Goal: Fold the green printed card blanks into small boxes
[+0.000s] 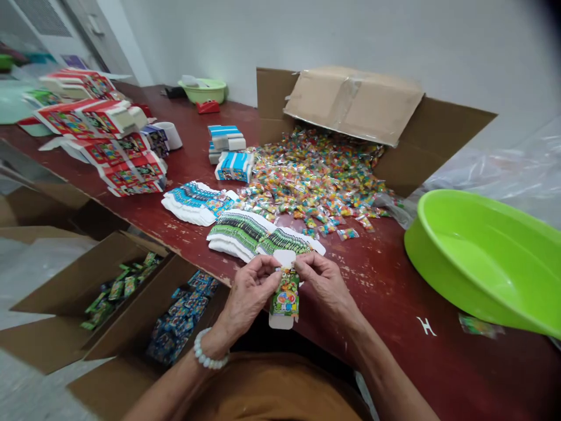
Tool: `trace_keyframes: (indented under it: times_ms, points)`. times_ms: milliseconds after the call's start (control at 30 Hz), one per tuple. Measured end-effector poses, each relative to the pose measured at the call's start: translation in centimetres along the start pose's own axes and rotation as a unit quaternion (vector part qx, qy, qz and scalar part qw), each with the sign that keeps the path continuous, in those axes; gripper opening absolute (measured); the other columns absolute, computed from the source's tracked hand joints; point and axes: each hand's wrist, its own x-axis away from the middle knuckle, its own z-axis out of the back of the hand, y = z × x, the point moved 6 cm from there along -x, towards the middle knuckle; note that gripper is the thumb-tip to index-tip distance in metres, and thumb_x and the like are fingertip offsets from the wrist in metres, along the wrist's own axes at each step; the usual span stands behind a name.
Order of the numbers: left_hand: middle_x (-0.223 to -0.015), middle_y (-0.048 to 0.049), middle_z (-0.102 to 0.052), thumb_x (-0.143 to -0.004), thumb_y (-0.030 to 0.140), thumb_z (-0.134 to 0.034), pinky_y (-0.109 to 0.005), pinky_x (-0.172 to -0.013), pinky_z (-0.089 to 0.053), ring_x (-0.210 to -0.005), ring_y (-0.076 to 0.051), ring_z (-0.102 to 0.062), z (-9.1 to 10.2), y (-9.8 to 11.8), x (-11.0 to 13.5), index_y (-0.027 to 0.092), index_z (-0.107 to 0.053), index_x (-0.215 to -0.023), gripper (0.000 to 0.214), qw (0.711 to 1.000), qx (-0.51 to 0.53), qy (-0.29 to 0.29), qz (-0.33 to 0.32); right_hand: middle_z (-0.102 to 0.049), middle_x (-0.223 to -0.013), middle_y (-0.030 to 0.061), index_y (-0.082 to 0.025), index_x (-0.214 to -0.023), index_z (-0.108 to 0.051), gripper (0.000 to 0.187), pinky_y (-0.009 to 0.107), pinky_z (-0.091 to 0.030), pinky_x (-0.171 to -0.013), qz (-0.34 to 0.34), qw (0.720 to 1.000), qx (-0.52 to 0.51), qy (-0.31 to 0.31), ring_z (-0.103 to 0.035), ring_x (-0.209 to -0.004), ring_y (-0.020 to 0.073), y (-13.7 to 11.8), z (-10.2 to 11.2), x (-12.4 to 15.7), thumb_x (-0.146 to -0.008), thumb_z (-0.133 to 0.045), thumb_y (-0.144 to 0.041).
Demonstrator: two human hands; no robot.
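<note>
Between my two hands is a small green printed candy box (286, 295), its white end flaps standing out at top and bottom. My left hand (252, 292) pinches the upper left edge between thumb and fingers. On the upper right edge, my right hand (322, 278) grips it the same way. Just beyond lies a fanned row of flat green cartons (239, 231), with blue flat cartons (197, 202) to its left. A large heap of wrapped candies (315, 175) spreads behind them, spilling from a tipped cardboard box (355, 102).
A bright green basin (473, 263) stands at the right. Red display boxes (109, 140) are piled at the left, near small blue-and-white stacks (232, 166). Below the table edge, open cartons hold green boxes (123, 286) and blue boxes (179, 318). A white paper scrap (426, 326) lies at right.
</note>
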Motion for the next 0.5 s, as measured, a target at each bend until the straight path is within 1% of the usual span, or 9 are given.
trace_keyframes:
  times_ms: [67, 133, 200, 267, 333, 400, 433, 500]
  points:
    - [-0.072, 0.0021, -0.063, -0.081, 0.035, -0.071, -0.017, -0.054, -0.046, -0.061, -0.009, -0.056, -0.1, 0.0, 0.0, 0.017, -0.062, -0.088, 0.021, 0.999, -0.023, -0.029, -0.001, -0.062, -0.07, -0.0012, -0.017, -0.074, -0.067, 0.029, 0.025, -0.043, -0.064, -0.035, 0.999, -0.027, -0.016, -0.054, -0.065, 0.0117, 0.3, 0.3, -0.1, -0.072, -0.08, -0.042]
    - [-0.075, 0.0013, -0.064, -0.084, 0.036, -0.07, -0.018, -0.059, -0.047, -0.065, -0.01, -0.057, -0.2, -0.1, 0.0, 0.017, -0.063, -0.089, 0.02, 0.997, -0.037, -0.061, -0.011, -0.064, -0.073, -0.0017, -0.019, -0.085, -0.068, 0.031, 0.026, -0.046, -0.067, -0.051, 0.997, -0.047, -0.024, -0.057, -0.068, 0.0128, 0.5, 0.5, 0.0, -0.068, -0.084, -0.039]
    - [-0.078, 0.0009, -0.065, -0.084, 0.035, -0.071, -0.019, -0.064, -0.048, -0.069, -0.01, -0.059, -0.3, -0.1, 0.2, 0.018, -0.062, -0.092, 0.021, 0.997, -0.024, -0.07, -0.026, -0.066, -0.078, -0.0006, -0.02, -0.09, -0.069, 0.03, 0.027, -0.047, -0.07, -0.035, 0.998, -0.026, -0.043, -0.059, -0.072, 0.0141, 0.3, 0.4, 0.1, -0.07, -0.083, -0.038]
    - [-0.076, 0.0032, -0.064, -0.081, 0.034, -0.075, -0.019, -0.062, -0.047, -0.067, -0.01, -0.059, -0.3, -0.4, 0.3, 0.02, -0.056, -0.099, 0.029, 0.998, 0.026, -0.051, -0.025, -0.066, -0.078, 0.0006, -0.02, -0.085, -0.071, 0.021, 0.028, -0.047, -0.072, 0.019, 0.998, 0.026, -0.049, -0.059, -0.074, 0.0146, -0.2, 0.3, 0.2, -0.077, -0.078, -0.037]
    - [-0.076, 0.0047, -0.064, -0.079, 0.037, -0.077, -0.019, -0.059, -0.048, -0.064, -0.011, -0.061, -0.6, -1.0, 0.6, 0.024, -0.049, -0.109, 0.043, 0.994, 0.094, -0.044, 0.011, -0.064, -0.076, 0.0008, -0.02, -0.079, -0.071, 0.016, 0.027, -0.046, -0.07, 0.087, 0.994, 0.068, -0.018, -0.058, -0.073, 0.0149, -1.0, 0.4, 0.5, -0.08, -0.075, -0.036]
    - [-0.08, 0.0017, -0.067, -0.083, 0.046, -0.071, -0.023, -0.056, -0.051, -0.062, -0.014, -0.064, -1.4, -1.8, 1.1, 0.024, -0.046, -0.115, 0.046, 0.984, 0.148, -0.071, 0.067, -0.063, -0.078, 0.0008, -0.022, -0.081, -0.071, 0.013, 0.028, -0.047, -0.069, 0.127, 0.988, 0.092, 0.015, -0.058, -0.075, 0.0158, -1.5, 0.5, 0.8, -0.083, -0.072, -0.034]
    - [-0.082, -0.0008, -0.068, -0.086, 0.051, -0.065, -0.024, -0.054, -0.051, -0.06, -0.015, -0.065, -1.8, -2.2, 1.3, 0.022, -0.047, -0.114, 0.044, 0.979, 0.162, -0.085, 0.094, -0.063, -0.079, 0.0014, -0.022, -0.084, -0.071, 0.012, 0.028, -0.048, -0.069, 0.132, 0.985, 0.109, 0.012, -0.059, -0.077, 0.0167, -1.6, 0.4, 0.9, -0.084, -0.07, -0.034]
    - [-0.079, -0.0037, -0.068, -0.09, 0.057, -0.055, -0.024, -0.047, -0.049, -0.051, -0.015, -0.063, -2.1, -2.8, 1.5, 0.019, -0.052, -0.112, 0.045, 0.974, 0.161, -0.091, 0.13, -0.065, -0.083, 0.0031, -0.022, -0.087, -0.071, 0.014, 0.029, -0.05, -0.07, 0.12, 0.982, 0.146, -0.023, -0.062, -0.082, 0.0187, -1.7, -0.2, 0.9, -0.086, -0.068, -0.036]
